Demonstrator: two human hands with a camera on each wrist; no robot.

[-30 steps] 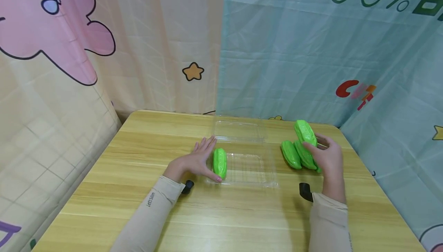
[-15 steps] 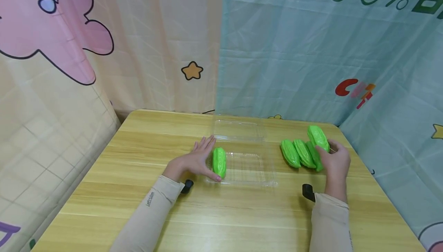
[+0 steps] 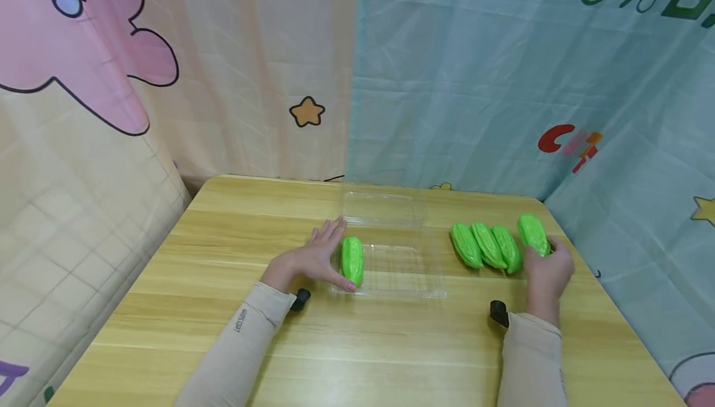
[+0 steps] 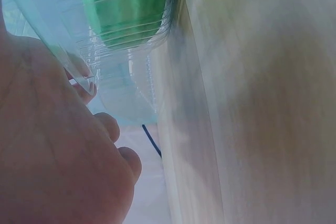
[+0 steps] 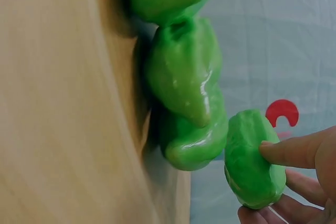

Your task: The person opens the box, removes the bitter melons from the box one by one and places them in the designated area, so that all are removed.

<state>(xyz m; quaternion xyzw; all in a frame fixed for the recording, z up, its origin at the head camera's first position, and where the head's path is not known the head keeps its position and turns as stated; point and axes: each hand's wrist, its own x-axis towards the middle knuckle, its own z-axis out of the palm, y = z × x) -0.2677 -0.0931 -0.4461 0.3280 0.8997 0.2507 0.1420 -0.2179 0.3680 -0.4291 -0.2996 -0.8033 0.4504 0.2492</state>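
A clear plastic clamshell box [image 3: 393,270] lies with its lid folded back, and one glossy green ridged bitter melon [image 3: 352,261] sits inside at its left. My left hand [image 3: 313,263] rests spread along the box's left side, thumb at the front corner and fingers toward the back. In the left wrist view the green body shows through the plastic wall. My right hand [image 3: 550,273] pinches another bitter melon [image 3: 533,234] between thumb and fingers, at the right end of a row. Three similar bitter melons [image 3: 486,245] lie side by side just left of it.
The wooden table [image 3: 363,351] has rounded far corners. Printed curtains [image 3: 251,72] hang behind it and along both sides. The transparent lid [image 3: 381,207] lies toward the table's far edge.
My right hand has moved right and lowered the bitter melon from above the others to the right end of the row. The left hand and the box have stayed in place.
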